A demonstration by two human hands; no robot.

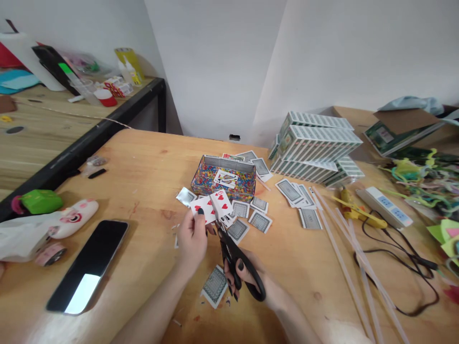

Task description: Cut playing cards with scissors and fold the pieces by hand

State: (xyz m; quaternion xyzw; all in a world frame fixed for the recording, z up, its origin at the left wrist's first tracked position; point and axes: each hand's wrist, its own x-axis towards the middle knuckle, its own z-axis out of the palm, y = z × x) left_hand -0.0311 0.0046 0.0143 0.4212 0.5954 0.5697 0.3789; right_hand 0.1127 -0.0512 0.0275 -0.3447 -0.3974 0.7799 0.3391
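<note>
My left hand (193,239) pinches a playing card (202,209), a six of hearts, by its near edge. Black-handled scissors (238,260) are in my right hand (251,277), fingers through the handle loops. Their blades reach the card, which looks cut partway across. Just beyond stands an open box (196,184) with a colourful speckled inside and a face card (226,179) in it. Several cut card pieces (260,221) lie back-up around the box. Another back-up piece (215,285) rests on the wooden table (154,286) below my hands.
Stacked striped card boxes (319,143) stand at the back right. To the right lie clear glue sticks (355,258), a yellow glue gun (358,210) and a power strip (385,206) with its black cable. A phone (89,263) and a soft toy (77,217) are on the left.
</note>
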